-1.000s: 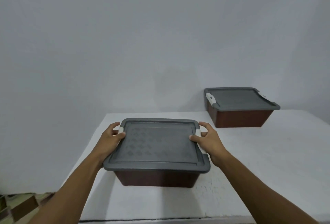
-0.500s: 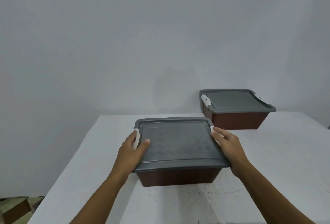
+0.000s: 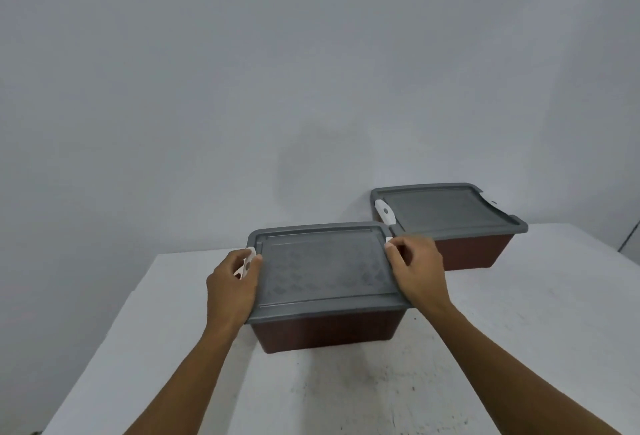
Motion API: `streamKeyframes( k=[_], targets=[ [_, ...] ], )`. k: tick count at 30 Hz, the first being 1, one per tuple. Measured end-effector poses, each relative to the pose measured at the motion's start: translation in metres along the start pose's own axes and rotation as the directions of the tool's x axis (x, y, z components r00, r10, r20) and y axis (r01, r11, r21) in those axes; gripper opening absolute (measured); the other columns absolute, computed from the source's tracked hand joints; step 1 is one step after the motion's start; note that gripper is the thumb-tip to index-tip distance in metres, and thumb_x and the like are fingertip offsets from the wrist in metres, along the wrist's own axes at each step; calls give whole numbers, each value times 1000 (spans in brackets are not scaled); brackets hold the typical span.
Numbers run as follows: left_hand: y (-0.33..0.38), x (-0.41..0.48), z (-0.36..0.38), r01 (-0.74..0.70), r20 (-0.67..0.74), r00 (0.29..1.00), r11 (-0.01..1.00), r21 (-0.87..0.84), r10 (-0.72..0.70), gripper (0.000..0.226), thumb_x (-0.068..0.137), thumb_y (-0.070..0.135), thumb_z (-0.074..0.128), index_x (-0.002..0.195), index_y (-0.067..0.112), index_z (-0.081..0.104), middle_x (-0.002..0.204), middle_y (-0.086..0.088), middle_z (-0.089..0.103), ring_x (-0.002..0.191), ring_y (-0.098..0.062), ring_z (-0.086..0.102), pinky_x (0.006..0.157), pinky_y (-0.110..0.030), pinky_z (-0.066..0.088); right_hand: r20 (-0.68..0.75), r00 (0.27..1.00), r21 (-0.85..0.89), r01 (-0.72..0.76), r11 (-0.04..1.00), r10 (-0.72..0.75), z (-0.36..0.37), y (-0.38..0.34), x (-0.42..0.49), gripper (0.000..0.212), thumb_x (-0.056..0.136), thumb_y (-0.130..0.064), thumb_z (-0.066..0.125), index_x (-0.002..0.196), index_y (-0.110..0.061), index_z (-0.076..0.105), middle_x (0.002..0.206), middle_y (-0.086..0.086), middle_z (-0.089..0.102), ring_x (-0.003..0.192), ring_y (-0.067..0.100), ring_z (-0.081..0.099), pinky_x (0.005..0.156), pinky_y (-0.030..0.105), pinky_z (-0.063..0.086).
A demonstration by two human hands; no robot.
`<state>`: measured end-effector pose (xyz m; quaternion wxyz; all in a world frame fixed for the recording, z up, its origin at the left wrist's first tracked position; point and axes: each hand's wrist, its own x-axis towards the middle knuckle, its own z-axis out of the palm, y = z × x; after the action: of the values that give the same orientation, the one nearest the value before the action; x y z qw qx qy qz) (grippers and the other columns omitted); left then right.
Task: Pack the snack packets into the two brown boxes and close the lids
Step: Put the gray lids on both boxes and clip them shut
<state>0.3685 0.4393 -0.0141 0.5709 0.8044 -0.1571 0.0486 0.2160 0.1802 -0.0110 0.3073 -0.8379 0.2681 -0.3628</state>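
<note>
Near box (image 3: 329, 327) and far box (image 3: 474, 251) both sit lidded on the white table (image 3: 173, 330); no snack packets in view, presumably packed; left hand (image 3: 230, 282) curls round left latch (image 3: 247, 263), right hand (image 3: 419, 272) pinches right latch (image 3: 389, 240); latching looks like the last step.

The one camera sits on the person's head at the near edge of the white flat-topped table (image 3: 519, 348). It faces forward and slightly down, so the plain grey wall (image 3: 242, 88) fills the upper half. It is close: the left hand (image 3: 230, 282) and right hand (image 3: 420, 272) grip the ends of a brown plastic box with a flat grey lid (image 3: 329, 330) at centre, and a second brown, grey-lidded box (image 3: 467, 254) stands farther right by the wall.
</note>
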Motion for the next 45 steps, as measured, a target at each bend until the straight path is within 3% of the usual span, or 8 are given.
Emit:
streamKeyframes(
  k=[5,11,21,26,32,38,43,45],
  targets=[
    [2,50,24,-50,22,999,995,86,48,27,92,32,62,113,16,66,112,1,68,100,-15,62,88,-27,46,-28,998,-290,49,956,-60,22,5,42,20,94,-39,53,95,-24,65,102,-6,64,104,16,53,93,38,35],
    [-6,82,40,-72,19,997,991,113,71,27,91,30,63,113,14,66,113,-3,68,99,-15,61,91,-30,48,-41,999,-323,12,946,-27,41,14,70,24,96,-40,49,102,-23,65,108,-4,64,105,14,54,102,39,31],
    [6,108,54,-176,-13,980,896,407,199,28,94,35,56,109,13,65,106,-5,70,90,-20,63,78,-30,47,-133,991,-401,-58,914,5,52,7,94,34,98,-42,39,85,-22,63,82,-6,60,79,12,49,80,36,42],
    [19,75,80,-397,173,915,738,546,364,36,95,45,50,115,17,62,114,-4,66,101,-23,61,85,-36,47,31,991,-306,132,943,-129,35,29,90,29,97,-42,42,95,-20,61,89,-4,60,82,15,55,78,38,49],
    [46,42,150,-594,393,803,557,580,448,55,95,60,23,116,24,59,120,5,62,111,-15,55,100,-35,38,188,924,-504,382,775,-334,-8,88,96,43,97,-53,28,98,-25,61,93,-6,62,83,12,56,84,37,47],
    [44,52,164,-535,333,830,470,702,447,49,96,53,28,87,21,64,80,5,65,69,-12,58,62,-27,47,171,907,-568,410,714,-385,-3,100,102,44,99,-49,25,97,-24,61,95,-5,61,84,13,54,79,34,42],
    [42,51,169,-532,304,816,431,729,492,44,93,48,35,81,19,66,76,5,65,61,-13,58,50,-23,41,193,902,-433,431,792,-386,-13,99,107,45,96,-56,30,98,-24,62,92,-7,62,80,9,53,73,28,44],
    [42,50,167,-530,314,817,416,739,484,48,94,53,33,88,21,68,83,6,68,68,-13,62,52,-23,40,252,911,-385,404,829,-327,-28,103,115,51,95,-61,27,107,-25,61,99,-7,64,87,10,56,84,32,47]
  ],
)
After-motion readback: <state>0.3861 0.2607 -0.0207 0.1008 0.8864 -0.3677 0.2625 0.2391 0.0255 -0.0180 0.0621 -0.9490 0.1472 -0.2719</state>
